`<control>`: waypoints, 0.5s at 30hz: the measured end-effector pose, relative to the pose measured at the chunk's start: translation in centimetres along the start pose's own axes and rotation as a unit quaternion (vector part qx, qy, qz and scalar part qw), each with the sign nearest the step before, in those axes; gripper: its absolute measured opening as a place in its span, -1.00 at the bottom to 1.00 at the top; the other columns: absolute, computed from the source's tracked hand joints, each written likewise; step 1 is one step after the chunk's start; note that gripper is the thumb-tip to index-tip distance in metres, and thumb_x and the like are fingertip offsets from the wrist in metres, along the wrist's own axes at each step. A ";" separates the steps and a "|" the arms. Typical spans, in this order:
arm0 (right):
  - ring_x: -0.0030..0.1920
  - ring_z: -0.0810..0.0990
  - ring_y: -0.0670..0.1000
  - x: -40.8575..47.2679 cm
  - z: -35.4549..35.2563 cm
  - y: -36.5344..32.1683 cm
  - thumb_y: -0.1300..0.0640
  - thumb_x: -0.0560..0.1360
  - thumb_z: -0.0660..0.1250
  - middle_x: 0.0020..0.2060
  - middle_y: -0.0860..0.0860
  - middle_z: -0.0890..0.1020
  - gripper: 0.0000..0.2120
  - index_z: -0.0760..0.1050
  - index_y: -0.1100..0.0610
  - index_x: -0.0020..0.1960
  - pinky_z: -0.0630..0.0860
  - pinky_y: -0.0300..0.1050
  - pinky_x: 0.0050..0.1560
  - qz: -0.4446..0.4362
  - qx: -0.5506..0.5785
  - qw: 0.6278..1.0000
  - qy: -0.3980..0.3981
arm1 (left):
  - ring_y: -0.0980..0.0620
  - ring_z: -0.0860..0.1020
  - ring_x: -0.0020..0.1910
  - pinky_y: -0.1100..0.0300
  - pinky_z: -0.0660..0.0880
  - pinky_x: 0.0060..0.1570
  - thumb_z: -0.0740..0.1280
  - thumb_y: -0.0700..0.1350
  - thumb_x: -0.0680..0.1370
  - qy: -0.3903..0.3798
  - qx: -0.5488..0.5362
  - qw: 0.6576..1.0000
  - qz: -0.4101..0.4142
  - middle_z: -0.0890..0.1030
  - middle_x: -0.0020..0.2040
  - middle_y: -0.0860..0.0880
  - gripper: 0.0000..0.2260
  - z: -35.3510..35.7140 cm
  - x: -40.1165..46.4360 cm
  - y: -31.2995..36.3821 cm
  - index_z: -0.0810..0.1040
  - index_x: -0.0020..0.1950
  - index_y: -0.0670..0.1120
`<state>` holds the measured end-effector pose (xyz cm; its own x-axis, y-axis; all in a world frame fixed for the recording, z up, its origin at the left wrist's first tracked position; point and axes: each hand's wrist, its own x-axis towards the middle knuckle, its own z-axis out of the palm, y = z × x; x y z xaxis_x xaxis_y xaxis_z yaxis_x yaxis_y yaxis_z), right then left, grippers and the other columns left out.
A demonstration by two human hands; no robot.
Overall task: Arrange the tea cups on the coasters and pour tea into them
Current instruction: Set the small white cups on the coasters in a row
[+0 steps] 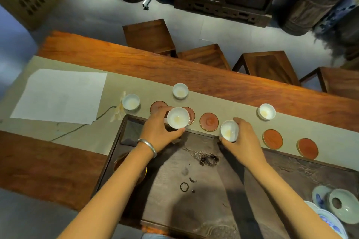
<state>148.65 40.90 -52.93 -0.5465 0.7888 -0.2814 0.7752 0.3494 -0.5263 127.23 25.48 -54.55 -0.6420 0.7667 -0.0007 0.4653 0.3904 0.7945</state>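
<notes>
My left hand (158, 132) holds a white tea cup (177, 118) just above a red coaster (191, 114) that the cup partly hides. My right hand (243, 139) grips another white cup (229, 130) at the far edge of the dark tea tray (194, 190). Three more white cups stand on the beige runner: one at the left (131, 102), one further back (180, 91), one at the right (267, 111). Bare red coasters lie in a row: (158, 107), (209, 121), (272, 139), (307, 148). All cups show a yellowish residue.
A white sheet of paper (60, 94) lies at the left of the runner, with a dried flower stem (116, 112) beside it. Celadon and blue-white tea ware (338, 207) sits at the tray's right end. Several wooden stools (149, 37) stand beyond the table.
</notes>
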 end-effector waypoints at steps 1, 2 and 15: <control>0.32 0.51 0.26 0.8 0.4 -0.7 0.09 0.42 0.59 0.32 0.22 0.52 -0.26 0.36 0.23 0.49 0.45 0.01 0.20 -0.006 0.003 1.000 -0.003 | 0.24 0.46 -0.01 0.45 0.40 -0.08 0.52 0.11 0.26 -0.009 0.003 1.000 -0.007 0.52 0.04 0.16 -0.49 -0.2 0.7 -0.6 0.45 0.13 0.08; 0.31 0.52 0.25 1.5 0.8 -1.5 0.07 0.42 0.58 0.32 0.22 0.53 -0.26 0.35 0.23 0.49 0.43 -0.04 0.17 -0.010 0.004 1.000 -0.005 | 0.19 0.48 0.02 0.33 0.45 -0.06 0.52 0.11 0.26 -0.019 0.002 1.000 -0.013 0.54 0.07 0.12 -0.49 -0.4 1.3 -1.3 0.45 0.14 0.06; 0.26 0.52 0.24 7.1 6.7 -7.0 0.08 0.42 0.58 0.25 0.21 0.53 -0.32 0.39 0.24 0.44 0.47 0.08 0.19 -0.016 0.014 0.998 -0.055 | 0.06 0.48 -0.04 0.26 0.32 -0.08 0.54 -0.04 0.25 -0.051 0.038 0.995 -0.077 0.57 0.04 -0.01 -0.53 -0.6 6.5 -7.4 0.47 0.09 0.00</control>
<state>137.23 40.68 -56.60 -0.6033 0.7170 -0.3491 0.7486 0.3582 -0.5580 119.28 27.24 -60.05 -0.6465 0.7405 -0.1833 0.4132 0.5419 0.7319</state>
